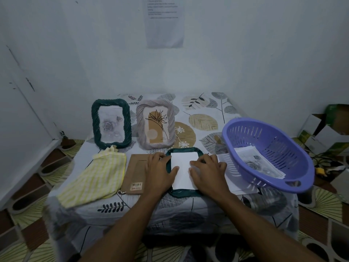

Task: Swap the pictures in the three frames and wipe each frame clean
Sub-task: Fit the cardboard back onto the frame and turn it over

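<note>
A dark green frame (184, 192) lies face down at the table's front middle, with a white sheet (182, 172) laid in its opening. My left hand (160, 172) rests flat on the frame's left edge, thumb on the sheet. My right hand (206, 172) presses its fingers on the sheet's right side. Behind stand a green frame (111, 123) with a grey rose picture and a pale twisted frame (156, 124) with a flower drawing. The brown backing board (135, 173) lies left of my hands. A yellow checked cloth (96, 178) lies further left.
A purple slotted basket (268, 154) at the right holds a grey rose picture (258, 164) and sits on white papers (238, 183). The low table (207, 114) has a leaf-print cover. Cardboard boxes (328, 127) stand on the floor at far right. The wall is close behind.
</note>
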Tool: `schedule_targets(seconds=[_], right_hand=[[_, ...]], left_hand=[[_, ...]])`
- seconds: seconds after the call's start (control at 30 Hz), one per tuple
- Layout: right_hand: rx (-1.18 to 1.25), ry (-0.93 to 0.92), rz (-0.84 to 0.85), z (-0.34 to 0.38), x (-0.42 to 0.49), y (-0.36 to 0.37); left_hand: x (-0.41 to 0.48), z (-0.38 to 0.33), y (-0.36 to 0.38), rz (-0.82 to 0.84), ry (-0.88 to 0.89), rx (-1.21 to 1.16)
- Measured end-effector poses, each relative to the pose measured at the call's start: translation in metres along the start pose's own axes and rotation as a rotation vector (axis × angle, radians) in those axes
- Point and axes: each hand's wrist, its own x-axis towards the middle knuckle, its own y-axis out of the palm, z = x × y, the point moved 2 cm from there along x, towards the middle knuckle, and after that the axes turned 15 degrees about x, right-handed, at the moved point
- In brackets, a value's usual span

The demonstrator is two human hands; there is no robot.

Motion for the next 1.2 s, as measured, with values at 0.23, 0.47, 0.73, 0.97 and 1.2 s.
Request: schedule_targets(seconds=[0.23, 0.47, 0.73, 0.97, 1.2], right_hand=[[0.064, 0.000, 0.037, -0.008, -0.002, 0.000], [0.130, 0.013, 0.015, -0.014, -0.001, 0.005], [0.153, 0.021, 0.015, -0.016, -0.001, 0.006], [0.174, 0.012, 0.023, -0.015, 0.001, 0.006], [0.176, 0.015, 0.038, -0.014, 0.000, 0.005]], left_hand=[[-0.001, 0.002, 0.003, 0.002, 0.004, 0.004], [0.000, 0.002, 0.003, 0.005, -0.005, 0.005], [0.000, 0.002, 0.002, 0.015, -0.002, 0.022], [0.000, 0.003, 0.003, 0.025, -0.001, 0.021], [-0.001, 0.002, 0.001, 0.031, -0.001, 0.024]])
